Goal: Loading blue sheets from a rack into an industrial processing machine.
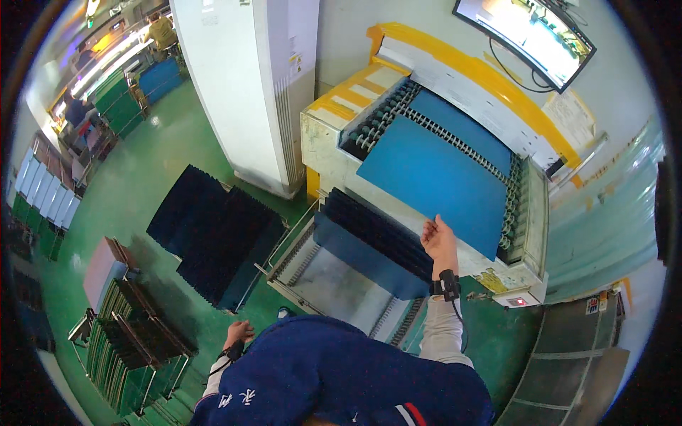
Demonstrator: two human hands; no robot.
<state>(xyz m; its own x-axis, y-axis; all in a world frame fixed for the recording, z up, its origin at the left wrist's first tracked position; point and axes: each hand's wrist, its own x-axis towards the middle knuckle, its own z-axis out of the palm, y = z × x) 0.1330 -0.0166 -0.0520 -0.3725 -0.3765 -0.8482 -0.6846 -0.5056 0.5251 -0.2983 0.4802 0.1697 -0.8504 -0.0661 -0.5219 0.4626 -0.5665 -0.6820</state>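
Blue panel (433, 184) lies on the rollers (375, 126) of a pale machine (531, 231), one long edge toward me. My right grip (441, 243) is at that near edge, fingers bunched; most of the sheet lies beyond and to the left. Pinching or merely touching: cannot tell. Left grip (240, 332) low, well apart from it, fingers curled, closed or not unclear. Second blue panel (465, 124) behind. Nearer me, upright dark panels (369, 250) in a rack (302, 278).
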